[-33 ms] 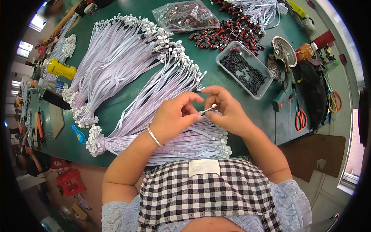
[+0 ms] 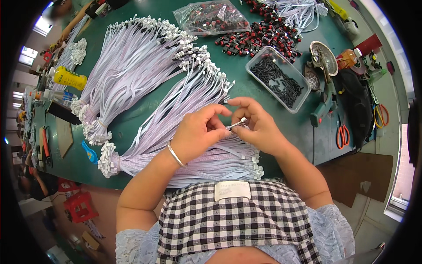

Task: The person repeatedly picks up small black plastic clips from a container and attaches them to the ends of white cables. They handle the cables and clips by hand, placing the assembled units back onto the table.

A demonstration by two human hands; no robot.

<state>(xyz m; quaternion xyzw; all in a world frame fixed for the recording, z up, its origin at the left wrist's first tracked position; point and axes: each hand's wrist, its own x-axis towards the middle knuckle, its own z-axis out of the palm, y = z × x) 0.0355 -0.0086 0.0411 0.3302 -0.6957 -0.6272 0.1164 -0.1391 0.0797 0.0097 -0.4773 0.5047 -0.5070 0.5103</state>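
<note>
My left hand (image 2: pixel 198 132) and my right hand (image 2: pixel 260 126) meet over the near bundle of flat white and pinkish cables (image 2: pixel 165 112). Between them is the end of one white cable (image 2: pixel 235 126), tipped by a small white connector (image 2: pixel 243 120). Thumb and fingers of my left hand pinch the cable, while my right hand's thumb and fingers close on it just below the connector. The fingers partly cover it. The bundle fans out under both hands, its connector ends to the right and its gathered white ends (image 2: pixel 107 160) to the left.
Another cable bundle (image 2: pixel 127 75) lies beyond. At the right stand a clear tub of black tubes (image 2: pixel 250 66), a green heat gun (image 2: pixel 323 110) and orange-handled scissors (image 2: pixel 342 135). Red-and-black parts (image 2: pixel 263 37) and a bag of them (image 2: pixel 211 20) lie at the back. A yellow bottle (image 2: pixel 69 78) is left.
</note>
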